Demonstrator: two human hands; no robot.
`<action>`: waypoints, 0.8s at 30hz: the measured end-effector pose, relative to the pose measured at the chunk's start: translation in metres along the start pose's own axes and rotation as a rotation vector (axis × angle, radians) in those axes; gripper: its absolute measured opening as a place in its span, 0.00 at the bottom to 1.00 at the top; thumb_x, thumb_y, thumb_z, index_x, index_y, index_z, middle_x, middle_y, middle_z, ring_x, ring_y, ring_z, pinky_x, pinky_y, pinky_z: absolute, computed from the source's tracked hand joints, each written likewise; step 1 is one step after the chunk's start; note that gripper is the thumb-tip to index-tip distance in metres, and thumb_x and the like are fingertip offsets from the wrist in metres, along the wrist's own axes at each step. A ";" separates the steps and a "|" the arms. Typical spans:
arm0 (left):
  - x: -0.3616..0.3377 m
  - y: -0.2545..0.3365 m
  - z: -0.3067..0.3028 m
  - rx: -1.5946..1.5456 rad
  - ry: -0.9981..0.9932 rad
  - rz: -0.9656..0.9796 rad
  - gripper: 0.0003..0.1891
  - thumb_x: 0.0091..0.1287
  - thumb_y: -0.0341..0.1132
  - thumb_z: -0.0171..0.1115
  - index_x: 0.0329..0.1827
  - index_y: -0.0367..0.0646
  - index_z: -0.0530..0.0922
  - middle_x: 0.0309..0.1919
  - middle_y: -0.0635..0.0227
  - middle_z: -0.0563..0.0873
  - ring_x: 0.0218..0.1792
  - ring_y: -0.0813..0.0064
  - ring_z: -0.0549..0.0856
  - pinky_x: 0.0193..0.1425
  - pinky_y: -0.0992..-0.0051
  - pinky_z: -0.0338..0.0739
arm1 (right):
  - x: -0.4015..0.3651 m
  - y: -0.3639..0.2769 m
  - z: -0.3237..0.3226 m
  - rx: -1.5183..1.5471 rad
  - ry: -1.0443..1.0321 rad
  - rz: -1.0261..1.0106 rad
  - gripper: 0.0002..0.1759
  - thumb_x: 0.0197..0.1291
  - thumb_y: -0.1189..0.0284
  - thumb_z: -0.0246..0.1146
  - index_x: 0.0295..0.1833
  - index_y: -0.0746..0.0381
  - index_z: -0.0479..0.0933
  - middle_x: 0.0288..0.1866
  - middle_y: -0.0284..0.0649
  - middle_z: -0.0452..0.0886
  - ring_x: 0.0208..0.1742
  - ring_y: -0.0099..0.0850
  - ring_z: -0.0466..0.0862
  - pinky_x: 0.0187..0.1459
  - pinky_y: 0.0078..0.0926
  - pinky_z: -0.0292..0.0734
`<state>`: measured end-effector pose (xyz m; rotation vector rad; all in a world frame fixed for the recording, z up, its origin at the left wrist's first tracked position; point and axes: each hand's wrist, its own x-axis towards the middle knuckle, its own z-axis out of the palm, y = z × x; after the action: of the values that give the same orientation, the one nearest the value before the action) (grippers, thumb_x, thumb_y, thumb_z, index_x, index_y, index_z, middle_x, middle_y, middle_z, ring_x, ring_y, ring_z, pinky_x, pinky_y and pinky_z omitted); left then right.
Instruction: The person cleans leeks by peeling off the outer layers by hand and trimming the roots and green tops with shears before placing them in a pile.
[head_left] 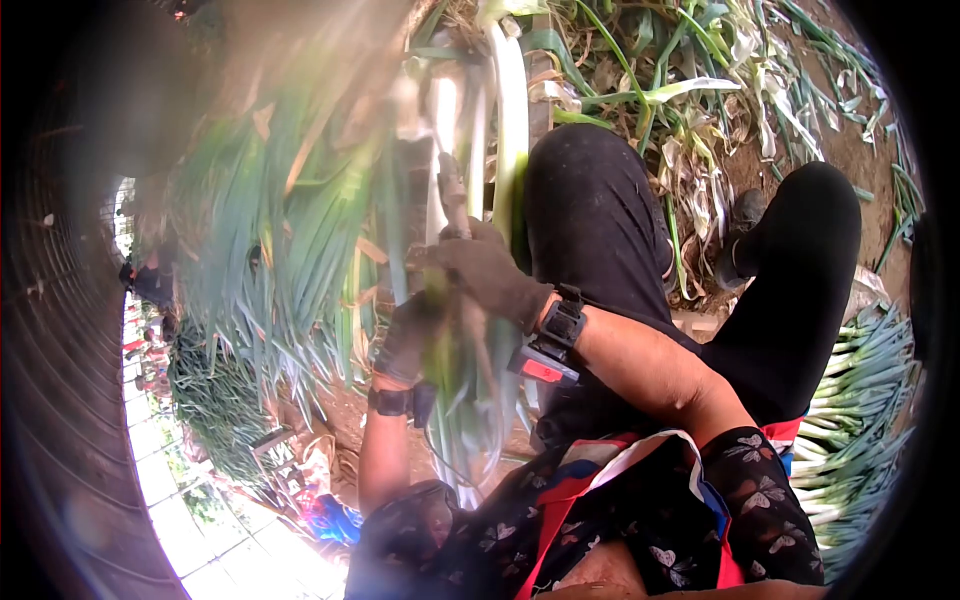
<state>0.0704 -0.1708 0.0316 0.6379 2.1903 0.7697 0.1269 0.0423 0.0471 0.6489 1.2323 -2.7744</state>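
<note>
Both my hands wear dark, dirty gloves and hold a green onion stalk with a long white shaft and green leaves. My right hand grips the stalk near the middle of the frame. My left hand closes around the green leaves lower down, just left of the right one. A dark band with a red device sits on my right wrist, and a black band on my left. My knees in black trousers rise right behind the hands.
A heap of green onions lies to the left. Trimmed onions with white ends are stacked at the right. Peeled leaves and husks litter the soil ahead. A dark curved wall fills the left edge.
</note>
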 end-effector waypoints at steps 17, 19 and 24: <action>-0.016 0.065 0.054 0.631 0.581 0.192 0.12 0.74 0.41 0.55 0.44 0.40 0.75 0.31 0.53 0.82 0.27 0.54 0.85 0.30 0.59 0.79 | -0.008 0.014 -0.019 0.067 -0.101 -0.159 0.08 0.60 0.72 0.63 0.39 0.66 0.80 0.31 0.35 0.80 0.30 0.21 0.78 0.31 0.21 0.73; -0.017 0.070 0.056 0.657 0.593 0.146 0.12 0.74 0.42 0.55 0.44 0.40 0.75 0.31 0.53 0.82 0.27 0.54 0.84 0.30 0.58 0.79 | -0.007 0.016 -0.019 0.121 -0.038 -0.185 0.07 0.59 0.73 0.62 0.40 0.66 0.80 0.31 0.35 0.80 0.30 0.21 0.78 0.32 0.20 0.74; -0.011 0.081 0.037 0.945 0.435 0.296 0.10 0.65 0.31 0.57 0.47 0.37 0.79 0.37 0.50 0.84 0.32 0.54 0.85 0.34 0.59 0.80 | -0.016 0.008 -0.017 0.159 -0.015 -0.248 0.07 0.56 0.75 0.63 0.40 0.65 0.79 0.31 0.35 0.79 0.31 0.22 0.78 0.34 0.21 0.74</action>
<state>0.1216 -0.1092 0.0715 1.3741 2.8718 -0.0769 0.1488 0.0471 0.0375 0.5149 1.1723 -3.0992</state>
